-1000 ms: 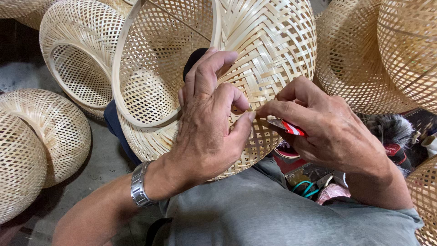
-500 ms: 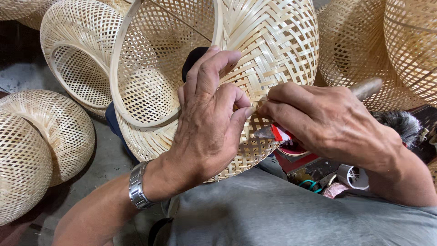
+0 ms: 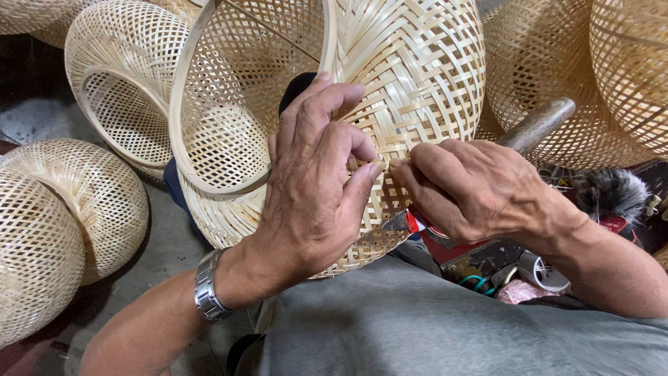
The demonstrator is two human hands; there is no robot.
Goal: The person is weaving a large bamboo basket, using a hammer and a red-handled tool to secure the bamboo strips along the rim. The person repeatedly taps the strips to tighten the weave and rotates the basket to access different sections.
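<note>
Woven bamboo shade (image 3: 410, 83) lay tilted on the person's lap, centre of the scene, its open rim hoop (image 3: 182, 139) turned left and the close herringbone weave facing up.

Left hand (image 3: 313, 188) lay spread over the weave, palm down, fingers loosely open, thumb tip pressed toward the right hand's fingertips. It pinned the shade more than it gripped it. Metal watch (image 3: 207, 287) on that wrist.

Right hand (image 3: 473, 191) was closed, thumb and forefinger pinched together on a thin strip end at the weave; the strip itself was too fine to make out. A red-handled tool (image 3: 416, 224) with a dull blade sat tucked under that palm, and a worn wooden handle (image 3: 536, 125) stuck out behind the knuckles, toward the far right.

Risks, as judged:
- Blade lay close under the left thumb; a slip while tugging could have nicked it.
- Too sharp a pull could have snapped the splint or lifted neighbouring strands out of pattern.
- Shade was held by pressure alone; it could have rolled off the lap toward the left.

Other shades crowded round: one at near left (image 3: 62, 209) on the floor, one at far left (image 3: 118, 76), more at far right (image 3: 626, 76). Wire and oddments (image 3: 529, 278) lay just beside the right forearm.
</note>
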